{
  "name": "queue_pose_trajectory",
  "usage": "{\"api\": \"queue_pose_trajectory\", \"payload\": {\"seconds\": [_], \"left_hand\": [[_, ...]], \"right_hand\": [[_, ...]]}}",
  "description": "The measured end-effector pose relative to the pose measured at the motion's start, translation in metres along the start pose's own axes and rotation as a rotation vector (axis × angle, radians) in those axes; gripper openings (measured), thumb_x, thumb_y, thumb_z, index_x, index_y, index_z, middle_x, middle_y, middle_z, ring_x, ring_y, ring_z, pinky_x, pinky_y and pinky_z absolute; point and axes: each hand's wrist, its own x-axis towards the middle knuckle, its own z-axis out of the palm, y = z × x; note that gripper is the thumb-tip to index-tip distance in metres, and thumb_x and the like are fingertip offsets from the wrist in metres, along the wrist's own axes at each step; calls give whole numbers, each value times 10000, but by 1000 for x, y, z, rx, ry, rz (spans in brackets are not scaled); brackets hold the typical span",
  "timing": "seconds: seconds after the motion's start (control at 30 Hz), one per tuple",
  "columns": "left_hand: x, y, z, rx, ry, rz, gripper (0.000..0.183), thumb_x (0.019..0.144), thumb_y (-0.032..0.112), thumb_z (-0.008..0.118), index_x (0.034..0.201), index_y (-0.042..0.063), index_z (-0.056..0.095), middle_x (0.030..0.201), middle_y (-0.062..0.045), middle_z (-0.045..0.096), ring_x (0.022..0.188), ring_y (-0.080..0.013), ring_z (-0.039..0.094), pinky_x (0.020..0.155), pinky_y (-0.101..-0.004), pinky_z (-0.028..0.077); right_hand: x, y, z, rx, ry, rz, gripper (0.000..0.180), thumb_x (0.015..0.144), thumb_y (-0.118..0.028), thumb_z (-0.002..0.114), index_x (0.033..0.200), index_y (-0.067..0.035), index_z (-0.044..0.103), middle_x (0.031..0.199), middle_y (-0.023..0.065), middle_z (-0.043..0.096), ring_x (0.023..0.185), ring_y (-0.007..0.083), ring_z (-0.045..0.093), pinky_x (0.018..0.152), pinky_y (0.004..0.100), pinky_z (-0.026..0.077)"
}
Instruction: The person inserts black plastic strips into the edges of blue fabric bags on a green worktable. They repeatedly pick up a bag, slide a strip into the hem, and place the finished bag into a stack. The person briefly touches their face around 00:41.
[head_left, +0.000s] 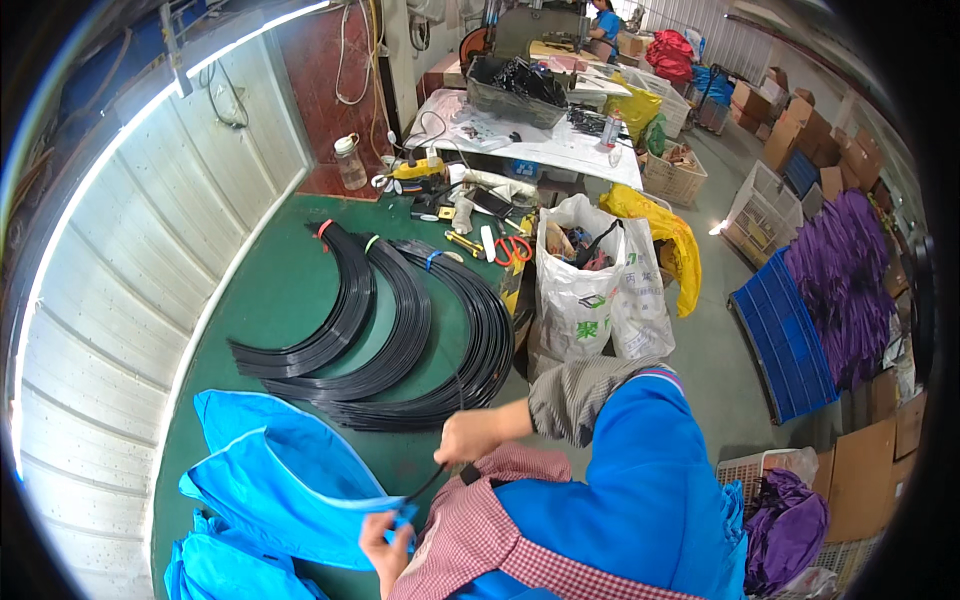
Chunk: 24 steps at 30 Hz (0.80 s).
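My left hand (386, 540) pinches the edge of a light blue fabric piece (292, 495) with pale piping, close to my apron. My right hand (480, 435) is closed around a thin black strip (427, 484), which runs down to the fabric edge at my left fingers. Part of the strip also rises above my right fist. Whether its lower end sits inside the fabric edge is blurred. Beyond my hands lie three curved bundles of black strips: one with a red tie (337, 315), one with a pale green tie (405, 322) and one with a blue tie (487, 330).
More blue fabric (232, 562) lies at the lower left of the green table (247, 300). Red scissors (514, 250), a yellow utility knife (465, 244) and a yellow power strip (417, 169) are at its far end. A white woven sack (574, 300) stands right of it. A person (604, 31) is far back.
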Motion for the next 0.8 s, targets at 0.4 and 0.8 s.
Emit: {"api": "queue_pose_trajectory", "payload": {"seconds": [0.4,0.8], "left_hand": [[53,-68,-96,158,260,-659,500,930,273,574,529,-23,533,459,-102,543,351,-153,484,342,-287,358],[-40,-6,-54,701,195,445,300,894,233,588,655,52,606,662,-146,614,542,-299,569,510,-411,416]], "right_hand": [[12,-4,23,15,-80,-133,227,835,-290,581,751,-83,542,633,124,610,624,350,611,560,463,456],[26,51,-1,-151,56,-284,187,811,-258,587,705,-115,528,633,61,570,610,275,590,589,419,452]]}}
